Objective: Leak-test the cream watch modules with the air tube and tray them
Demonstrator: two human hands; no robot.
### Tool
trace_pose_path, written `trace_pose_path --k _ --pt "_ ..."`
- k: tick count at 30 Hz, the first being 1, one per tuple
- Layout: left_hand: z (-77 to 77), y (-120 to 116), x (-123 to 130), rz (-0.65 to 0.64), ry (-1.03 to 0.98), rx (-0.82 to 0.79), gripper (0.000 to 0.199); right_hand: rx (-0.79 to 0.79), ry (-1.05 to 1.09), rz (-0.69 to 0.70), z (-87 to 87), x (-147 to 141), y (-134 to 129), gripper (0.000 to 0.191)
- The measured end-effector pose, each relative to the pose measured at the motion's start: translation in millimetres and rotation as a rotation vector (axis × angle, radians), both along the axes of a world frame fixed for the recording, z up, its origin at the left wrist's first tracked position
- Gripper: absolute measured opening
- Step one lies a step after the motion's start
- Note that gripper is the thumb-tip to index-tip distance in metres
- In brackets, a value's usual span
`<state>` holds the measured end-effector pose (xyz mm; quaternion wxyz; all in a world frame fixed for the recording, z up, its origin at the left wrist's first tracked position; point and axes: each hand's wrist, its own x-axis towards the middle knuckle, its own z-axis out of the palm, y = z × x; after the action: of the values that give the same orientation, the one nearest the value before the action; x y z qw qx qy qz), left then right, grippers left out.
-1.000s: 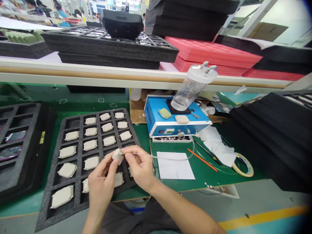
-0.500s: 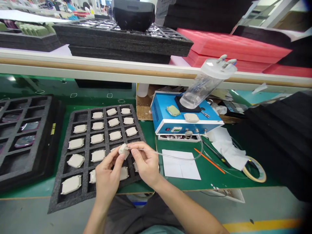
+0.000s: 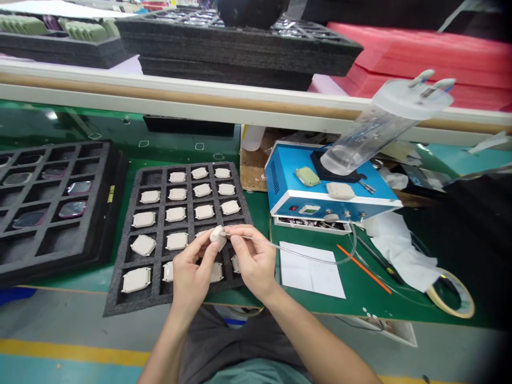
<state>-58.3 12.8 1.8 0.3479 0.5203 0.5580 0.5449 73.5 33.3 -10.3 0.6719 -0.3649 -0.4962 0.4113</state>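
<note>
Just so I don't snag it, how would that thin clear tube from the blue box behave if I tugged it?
Probably floppy and light: the thin clear tube sags in a loose curve from the blue box to the right hand. Being so slender, it could likely kink if bent sharply.

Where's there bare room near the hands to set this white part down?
Right of your right hand, the white paper sheet has room below the clear tube crossing it. Green mat shows along its front. Crowded: the foam tray, plus the orange pen, cloth and tape roll.
</note>
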Motion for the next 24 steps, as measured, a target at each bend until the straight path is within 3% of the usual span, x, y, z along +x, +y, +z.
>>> trace_pose_path --k 10,19,22,24 --pt "1.5 -1 -1 0.034 0.009 -0.038 0.041 -0.012 -0.019 -0.004 2.7 1 1 0.011" --pt "-1.3 -5 2 0.015 0.012 -0.044 0.037 -0.003 -0.035 -0.01 4.3 0 2 0.011" --pt "7.2 -7 -3 -0.001 0.132 -0.024 0.036 -0.024 -0.07 -0.015 9.6 7 -12 0.012" --pt "22.7 9 -20 -0.002 0.338 0.042 0.039 -0.099 -0.074 -0.006 13.1 18 -29 0.012"
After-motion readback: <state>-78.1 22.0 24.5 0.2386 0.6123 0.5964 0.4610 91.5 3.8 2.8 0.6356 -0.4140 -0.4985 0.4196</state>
